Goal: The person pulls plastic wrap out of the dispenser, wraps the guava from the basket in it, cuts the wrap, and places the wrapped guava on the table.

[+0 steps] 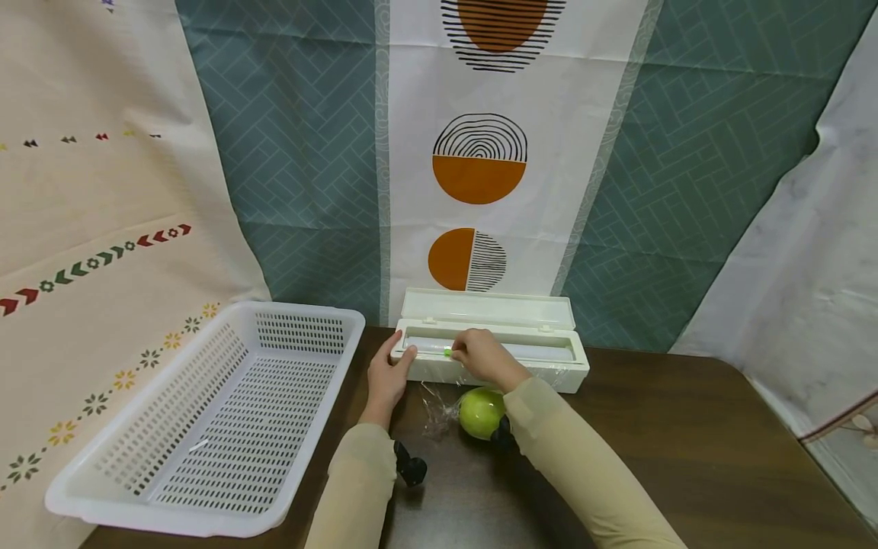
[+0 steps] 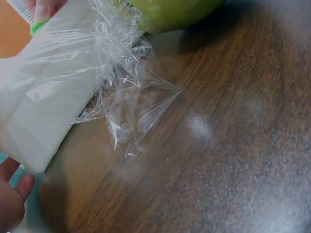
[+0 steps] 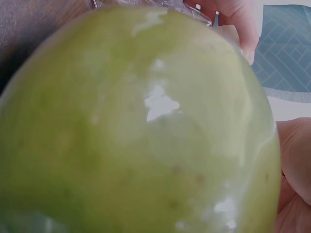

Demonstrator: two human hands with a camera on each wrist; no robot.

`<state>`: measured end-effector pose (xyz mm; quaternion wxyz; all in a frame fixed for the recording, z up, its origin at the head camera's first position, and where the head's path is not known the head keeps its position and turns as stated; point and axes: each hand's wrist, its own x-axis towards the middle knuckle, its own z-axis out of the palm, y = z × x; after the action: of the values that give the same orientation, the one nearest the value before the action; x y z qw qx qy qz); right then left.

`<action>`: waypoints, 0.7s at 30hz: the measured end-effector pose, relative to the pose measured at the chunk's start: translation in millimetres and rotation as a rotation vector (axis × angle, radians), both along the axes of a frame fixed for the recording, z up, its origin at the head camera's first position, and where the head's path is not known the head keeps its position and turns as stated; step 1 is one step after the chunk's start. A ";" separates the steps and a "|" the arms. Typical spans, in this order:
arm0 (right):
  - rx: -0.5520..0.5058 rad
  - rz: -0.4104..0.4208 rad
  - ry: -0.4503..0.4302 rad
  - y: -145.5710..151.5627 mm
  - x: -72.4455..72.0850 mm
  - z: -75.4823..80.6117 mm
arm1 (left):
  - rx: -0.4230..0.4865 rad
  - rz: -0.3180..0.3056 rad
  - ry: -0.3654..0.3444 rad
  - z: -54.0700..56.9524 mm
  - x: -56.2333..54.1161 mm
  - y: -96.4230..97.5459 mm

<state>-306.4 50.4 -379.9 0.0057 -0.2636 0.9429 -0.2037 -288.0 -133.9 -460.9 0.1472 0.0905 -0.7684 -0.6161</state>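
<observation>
A white cling film dispenser (image 1: 437, 371) stands at the back of the table, its lid (image 1: 487, 309) raised and a film roll (image 1: 542, 353) inside. My left hand (image 1: 386, 381) grips the dispenser's left end, thumb at the front edge. At the front edge, the fingers of my right hand (image 1: 485, 358) pinch a small green slider (image 1: 448, 353). Crumpled clear cling film (image 2: 116, 68) hangs over the dispenser's front and bunches against a green apple (image 1: 480, 414). Glossy film covers the apple, which sits below my right wrist and fills most of the right wrist view.
A white perforated plastic basket (image 1: 329, 396) takes up the left of the table. Patterned cloth (image 1: 309, 152) hangs right behind the dispenser. The dark wooden table (image 1: 672, 435) extends to the right.
</observation>
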 end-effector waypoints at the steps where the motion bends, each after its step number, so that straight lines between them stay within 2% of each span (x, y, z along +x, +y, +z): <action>1: 0.001 0.002 0.003 0.2 0.0 0.2 | 0.000 0.000 -0.001 0.5 0.2 -0.1; 21: -0.013 -0.008 0.003 4.9 0.6 -0.1 | 0.005 0.003 0.002 -1.7 -2.4 -1.4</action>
<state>-305.9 55.3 -380.1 0.0017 -0.2600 0.9426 -0.2095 -290.4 -135.3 -462.6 0.1485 0.0913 -0.7665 -0.6181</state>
